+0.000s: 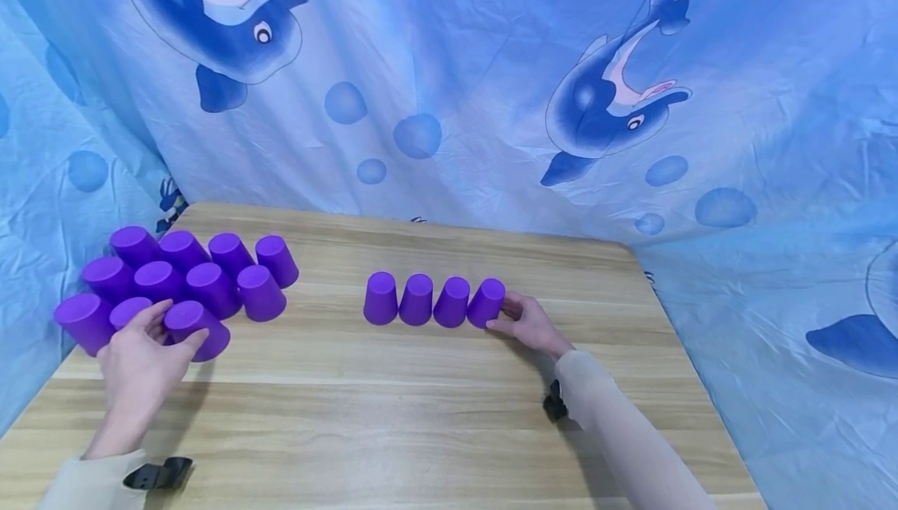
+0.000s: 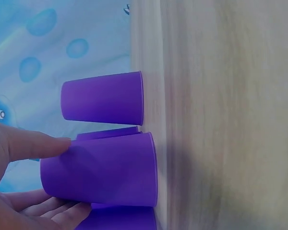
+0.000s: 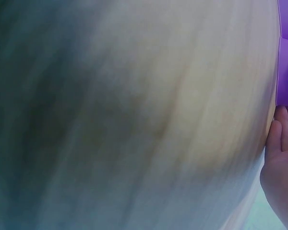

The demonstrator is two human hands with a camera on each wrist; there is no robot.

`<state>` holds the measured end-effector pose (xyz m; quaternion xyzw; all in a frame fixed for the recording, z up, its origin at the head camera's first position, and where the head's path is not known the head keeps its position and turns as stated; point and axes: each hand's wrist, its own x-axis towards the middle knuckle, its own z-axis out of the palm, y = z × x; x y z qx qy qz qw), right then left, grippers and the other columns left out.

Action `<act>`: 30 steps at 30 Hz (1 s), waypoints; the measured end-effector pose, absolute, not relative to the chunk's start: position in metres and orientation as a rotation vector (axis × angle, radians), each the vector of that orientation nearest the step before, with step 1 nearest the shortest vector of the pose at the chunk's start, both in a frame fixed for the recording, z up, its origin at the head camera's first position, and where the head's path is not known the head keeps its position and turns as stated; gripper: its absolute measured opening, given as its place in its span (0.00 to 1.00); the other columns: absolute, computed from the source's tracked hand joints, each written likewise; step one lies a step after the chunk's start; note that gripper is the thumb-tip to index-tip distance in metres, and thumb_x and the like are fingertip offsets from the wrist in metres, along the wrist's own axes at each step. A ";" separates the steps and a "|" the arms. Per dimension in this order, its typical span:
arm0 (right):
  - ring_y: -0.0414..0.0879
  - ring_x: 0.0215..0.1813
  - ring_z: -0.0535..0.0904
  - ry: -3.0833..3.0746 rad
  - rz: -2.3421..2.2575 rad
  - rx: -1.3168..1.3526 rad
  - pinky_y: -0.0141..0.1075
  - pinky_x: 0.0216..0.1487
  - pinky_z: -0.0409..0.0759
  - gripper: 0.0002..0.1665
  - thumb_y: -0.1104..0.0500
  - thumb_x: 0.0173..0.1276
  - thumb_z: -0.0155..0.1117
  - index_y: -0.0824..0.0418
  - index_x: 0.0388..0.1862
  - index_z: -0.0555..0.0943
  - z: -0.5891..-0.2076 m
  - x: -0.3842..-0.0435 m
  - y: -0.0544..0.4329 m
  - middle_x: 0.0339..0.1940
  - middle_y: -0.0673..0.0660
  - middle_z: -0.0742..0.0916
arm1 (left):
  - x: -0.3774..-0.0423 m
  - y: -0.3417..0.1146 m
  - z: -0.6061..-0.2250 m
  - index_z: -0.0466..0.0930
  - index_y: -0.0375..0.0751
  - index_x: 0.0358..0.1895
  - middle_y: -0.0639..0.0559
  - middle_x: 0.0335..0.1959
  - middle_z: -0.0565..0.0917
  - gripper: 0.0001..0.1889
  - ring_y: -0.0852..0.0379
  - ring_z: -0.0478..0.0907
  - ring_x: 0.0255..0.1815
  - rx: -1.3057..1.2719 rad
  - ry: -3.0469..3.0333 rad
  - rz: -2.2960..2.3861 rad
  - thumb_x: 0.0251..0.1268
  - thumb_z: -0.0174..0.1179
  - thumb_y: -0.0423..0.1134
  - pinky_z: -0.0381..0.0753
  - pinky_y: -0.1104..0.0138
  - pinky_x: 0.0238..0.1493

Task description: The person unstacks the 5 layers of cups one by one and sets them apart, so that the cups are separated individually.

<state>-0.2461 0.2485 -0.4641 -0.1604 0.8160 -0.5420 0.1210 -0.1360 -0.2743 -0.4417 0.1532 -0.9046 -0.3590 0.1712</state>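
Note:
Upside-down purple cups stand on the table in two places. At the left is a block of several cups in rows, and my left hand (image 1: 146, 358) holds its front right cup (image 1: 192, 331). In the left wrist view the thumb lies on one side of that cup (image 2: 101, 167) and the fingers on the other, its rim right at the tabletop. Toward the middle, several cups form a straight row, close side by side. My right hand (image 1: 529, 324) grips the rightmost cup (image 1: 486, 303), thumb at the front, fingers at its right side. The right wrist view catches only part of this cup (image 3: 287, 72).
The light wooden table (image 1: 393, 416) runs back to a blue cloth backdrop (image 1: 456, 42) with dolphins and bubbles printed on it. Cloth also hangs along the left and right sides. Black straps (image 1: 157, 475) are worn at the wrists over pale sleeves.

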 end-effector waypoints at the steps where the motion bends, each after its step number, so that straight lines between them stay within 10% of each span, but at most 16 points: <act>1: 0.58 0.62 0.72 2.382 -1.583 -0.470 0.48 0.67 0.63 0.29 0.69 0.58 0.70 0.70 0.59 0.74 -0.464 -0.246 0.248 0.57 0.65 0.80 | -0.136 -0.274 -0.441 0.65 0.26 0.66 0.26 0.55 0.73 0.39 0.26 0.71 0.52 0.430 -2.562 -1.016 0.53 0.71 0.40 0.54 0.39 0.60; 16: 0.59 0.61 0.72 2.391 -1.579 -0.465 0.49 0.67 0.64 0.30 0.70 0.58 0.70 0.71 0.60 0.73 -0.463 -0.245 0.248 0.56 0.66 0.80 | -0.150 -0.255 -0.401 0.71 0.41 0.65 0.40 0.59 0.75 0.37 0.38 0.73 0.57 0.392 -2.322 -1.077 0.49 0.74 0.40 0.57 0.65 0.68; 30: 0.60 0.62 0.72 2.374 -1.591 -0.466 0.50 0.67 0.63 0.29 0.71 0.58 0.69 0.71 0.60 0.73 -0.461 -0.244 0.247 0.57 0.66 0.80 | -0.174 -0.186 -0.409 0.72 0.35 0.63 0.39 0.57 0.78 0.37 0.41 0.75 0.56 0.068 -2.459 -1.232 0.51 0.73 0.49 0.75 0.53 0.54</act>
